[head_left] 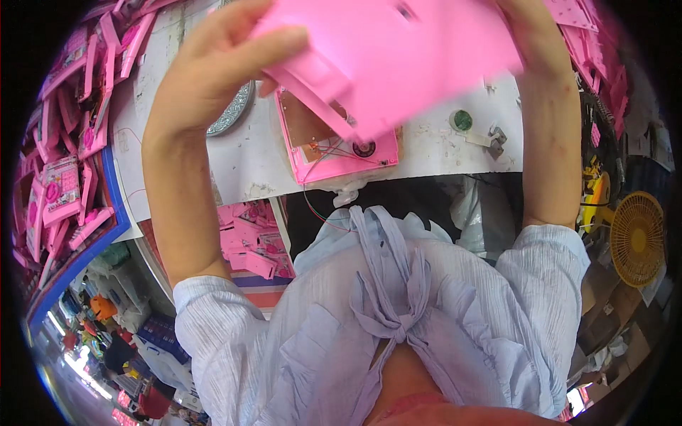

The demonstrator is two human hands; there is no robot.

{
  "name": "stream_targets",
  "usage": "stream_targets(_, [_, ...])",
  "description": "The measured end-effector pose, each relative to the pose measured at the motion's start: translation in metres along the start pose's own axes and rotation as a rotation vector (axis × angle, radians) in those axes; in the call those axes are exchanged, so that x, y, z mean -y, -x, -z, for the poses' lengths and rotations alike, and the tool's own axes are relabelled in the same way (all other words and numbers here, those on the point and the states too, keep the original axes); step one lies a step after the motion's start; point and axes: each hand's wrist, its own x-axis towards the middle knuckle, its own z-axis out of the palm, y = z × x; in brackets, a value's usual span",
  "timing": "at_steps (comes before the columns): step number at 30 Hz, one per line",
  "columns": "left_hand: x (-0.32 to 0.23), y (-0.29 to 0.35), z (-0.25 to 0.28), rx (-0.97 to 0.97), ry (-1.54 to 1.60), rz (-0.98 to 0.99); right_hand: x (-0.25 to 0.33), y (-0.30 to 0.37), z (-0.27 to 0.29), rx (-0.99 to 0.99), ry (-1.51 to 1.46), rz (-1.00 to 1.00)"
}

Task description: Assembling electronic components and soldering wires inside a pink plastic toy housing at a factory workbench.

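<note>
A pink plastic casing panel, slightly smeared by motion, is held up over the table. My left hand grips its left side, thumb across the top and fingers underneath. At the panel's right edge is my right hand; its fingers are hidden behind the panel and beyond the upper rim. Beneath lies a pink casing half, partly covered by the panel, with thin wires and a small round black speaker. A clear plastic bag lies under its front edge.
On the white tabletop are a roll of green tape, a small metal piece and a round silvery dish. Pink casings fill a blue-edged bin at left and a box below. A yellow fan stands right.
</note>
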Motion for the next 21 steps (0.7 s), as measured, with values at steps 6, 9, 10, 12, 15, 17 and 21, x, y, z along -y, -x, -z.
stream_targets(6, [0.045,0.046,-0.023,-0.553,0.464,-0.147,-0.055,0.037,-0.057,-0.226,-0.018,0.080])
stream_targets(9, [0.067,0.059,-0.069,-0.505,0.670,-0.084,-0.067,0.078,-0.087,-0.119,0.081,-0.035])
stream_targets(10, [0.073,0.064,-0.074,-0.529,0.502,-0.042,-0.071,0.085,-0.094,-0.169,0.107,-0.029])
stream_targets(12, [0.082,0.071,-0.081,-0.547,0.260,0.005,-0.077,0.101,-0.086,-0.165,0.190,-0.091])
stream_targets(15, [0.091,0.080,-0.094,-0.488,0.230,-0.016,-0.080,0.119,-0.077,-0.135,0.248,-0.169])
stream_targets(17, [0.094,0.081,-0.094,-0.434,0.176,-0.025,-0.083,0.126,-0.073,-0.111,0.291,-0.191])
stream_targets(21, [0.087,0.075,-0.094,-0.511,0.210,-0.153,-0.077,0.132,-0.083,-0.161,0.217,-0.173])
